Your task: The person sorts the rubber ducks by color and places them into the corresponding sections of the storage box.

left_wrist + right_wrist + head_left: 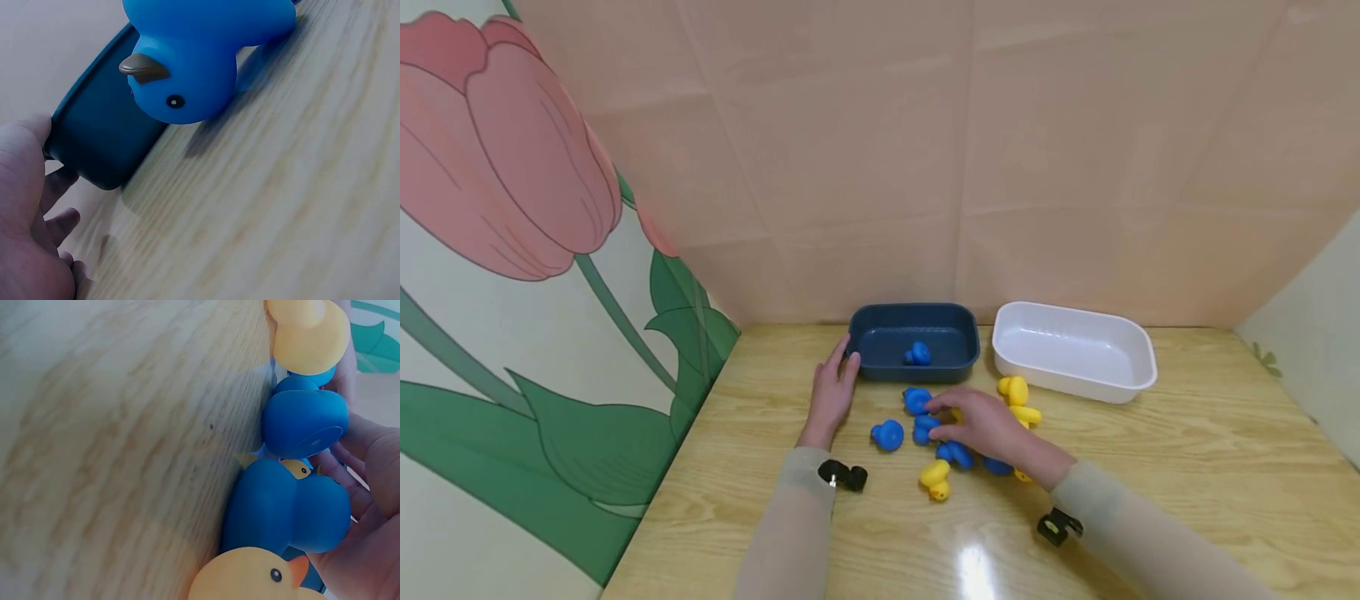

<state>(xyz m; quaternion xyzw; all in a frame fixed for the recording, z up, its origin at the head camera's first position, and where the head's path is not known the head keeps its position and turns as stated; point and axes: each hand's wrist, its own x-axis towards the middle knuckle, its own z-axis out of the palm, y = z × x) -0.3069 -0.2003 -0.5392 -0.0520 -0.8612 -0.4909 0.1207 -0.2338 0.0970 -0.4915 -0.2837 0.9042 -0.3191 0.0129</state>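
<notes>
My left hand [832, 390] rests against the left end of the dark blue tray [865, 369], its thumb and fingers extended at the corner. Inside that tray lies one blue rubber duck [918, 354]. Over the cluster of ducks reaches my right hand [981, 422], thumb and fingers apart around the near side of a blue duck [925, 430]; no firm grip shows. Another blue duck [916, 401] lies by its fingertips. In the right wrist view, blue ducks [306, 425] and a yellow duck [244, 575] partly hide the right hand's fingers.
A white tray [1075, 377] stands right of the dark one. Yellow ducks [1014, 390] lie in front of it, some partly covered by the right hand. A blue duck [888, 435] and a yellow duck [936, 480] lie nearer on the wooden table [722, 483]. A pinkish cloth [865, 167] hangs behind.
</notes>
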